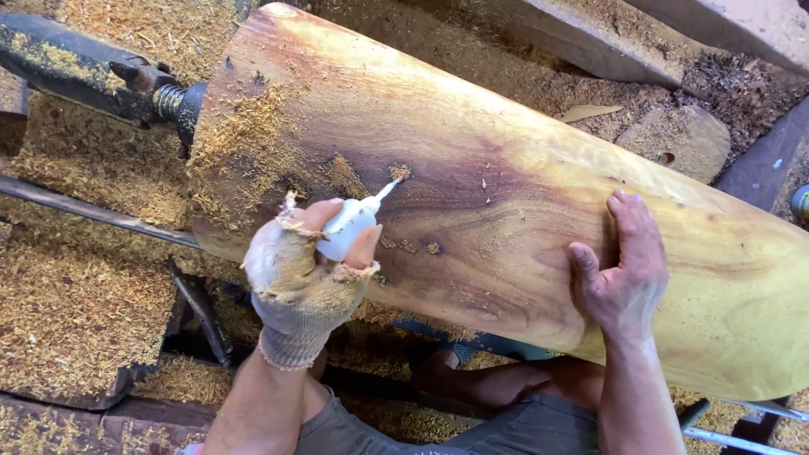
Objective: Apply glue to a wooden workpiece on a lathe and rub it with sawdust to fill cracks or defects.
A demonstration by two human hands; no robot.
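Frayed, sawdust-caked cloth covers most of the left hand [302, 282], a fingerless work glove whose bare fingertips are pinched around a small white squeeze bottle [348, 229]. Its thin nozzle is pointed at a sawdust-packed spot on the turned log [506, 194], where the grain runs dark. The bottle is judged light and soft-walled — it would yield under pressure, so a light pinch at its middle seems right. The right hand [622, 270] is laid flat on the log's near flank, fingers spread and closing on nothing. The log is held lengthwise across the view, its left end met by a threaded metal centre [173, 103] on a dark lathe arm [67, 63]. Smooth, yellow-brown and thick, it is judged heavy, rigid and somewhat slick; steadying with a flat palm suits it better than any grasp. Beyond it, wood shavings [84, 295] are heaped around, and a rough wood block [678, 139] is seen farther off.
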